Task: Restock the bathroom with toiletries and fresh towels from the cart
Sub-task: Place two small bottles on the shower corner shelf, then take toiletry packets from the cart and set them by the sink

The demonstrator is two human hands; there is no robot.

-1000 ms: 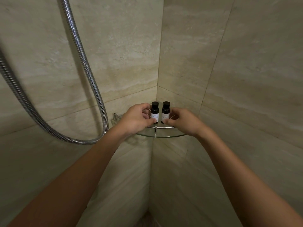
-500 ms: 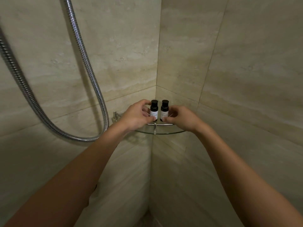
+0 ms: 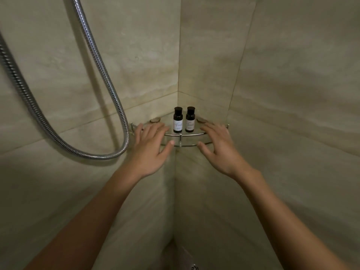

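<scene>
Nothing's held in either grip; left hand (image 3: 150, 151) and right hand (image 3: 220, 151) are spread wide at 8 and 4 o'clock of left bottle (image 3: 177, 120) and right bottle (image 3: 190, 119), upright on the glass shelf (image 3: 191, 134); likely light, slick; best pinched mid-body.

Two dark bottles (image 3: 183, 119) with pale labels, upright, side by side, on corner shelf (image 3: 191, 134)

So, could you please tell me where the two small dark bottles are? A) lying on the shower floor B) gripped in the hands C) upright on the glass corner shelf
C: the left bottle and right bottle stand upright on the glass corner shelf, the left hand and right hand open beside them.
</scene>
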